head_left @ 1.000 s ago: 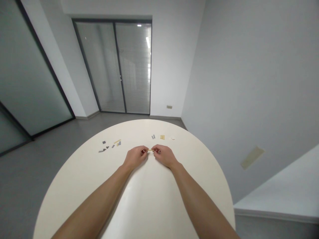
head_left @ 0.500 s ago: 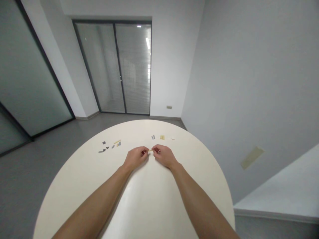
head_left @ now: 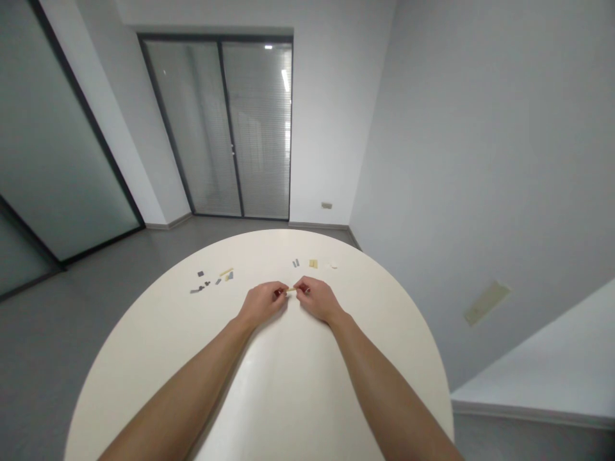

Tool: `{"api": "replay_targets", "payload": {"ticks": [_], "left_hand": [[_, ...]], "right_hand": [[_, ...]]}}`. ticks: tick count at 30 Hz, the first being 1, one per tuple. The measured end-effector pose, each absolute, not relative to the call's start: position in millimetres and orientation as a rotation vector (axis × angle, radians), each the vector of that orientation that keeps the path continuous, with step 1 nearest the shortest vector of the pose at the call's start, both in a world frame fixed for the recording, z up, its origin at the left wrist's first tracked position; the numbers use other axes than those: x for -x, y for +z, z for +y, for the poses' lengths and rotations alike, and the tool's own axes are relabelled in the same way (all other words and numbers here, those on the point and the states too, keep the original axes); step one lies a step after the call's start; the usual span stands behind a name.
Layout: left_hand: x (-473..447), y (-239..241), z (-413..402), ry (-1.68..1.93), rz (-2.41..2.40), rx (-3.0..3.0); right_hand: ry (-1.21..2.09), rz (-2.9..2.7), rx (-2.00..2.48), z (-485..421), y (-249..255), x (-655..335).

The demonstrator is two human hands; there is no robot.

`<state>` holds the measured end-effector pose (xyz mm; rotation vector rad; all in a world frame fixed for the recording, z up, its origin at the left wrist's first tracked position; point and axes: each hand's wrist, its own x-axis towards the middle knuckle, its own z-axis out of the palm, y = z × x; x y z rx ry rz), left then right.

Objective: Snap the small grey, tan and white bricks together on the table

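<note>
Close together over the middle of the white round table (head_left: 288,384), my two hands pinch a small tan piece (head_left: 291,289) between them. My left hand (head_left: 263,302) grips its left end with the fingertips. The right end is held in the fingers of my right hand (head_left: 318,298). Most of the piece is hidden by the fingers, so its exact kind does not show. Beyond my right hand lie two small grey strips (head_left: 295,263), a tan square piece (head_left: 313,264) and small white pieces (head_left: 333,266).
Left of my hands lie several small parts: a dark grey square (head_left: 200,274), a thin yellow strip (head_left: 226,272), grey pieces (head_left: 230,275) and dark bits (head_left: 202,288). A glass door (head_left: 257,128) stands behind the table, and a wall (head_left: 480,160) rises at the right.
Both hands stay on the small tan piece and have barely moved. The loose parts lie where they were; the view has shifted very slightly.
</note>
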<state>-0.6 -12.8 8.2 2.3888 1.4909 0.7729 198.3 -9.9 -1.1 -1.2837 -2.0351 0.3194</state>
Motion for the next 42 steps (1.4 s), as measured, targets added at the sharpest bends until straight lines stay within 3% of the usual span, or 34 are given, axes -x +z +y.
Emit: {"api": "replay_targets", "payload": {"ticks": [42], "left_hand": [[-0.1,11.0,-14.6,0.764,1.523,-2.376]], "right_hand": [[0.373,-2.056,1.243,-11.2,0.0,-197.1]]}}
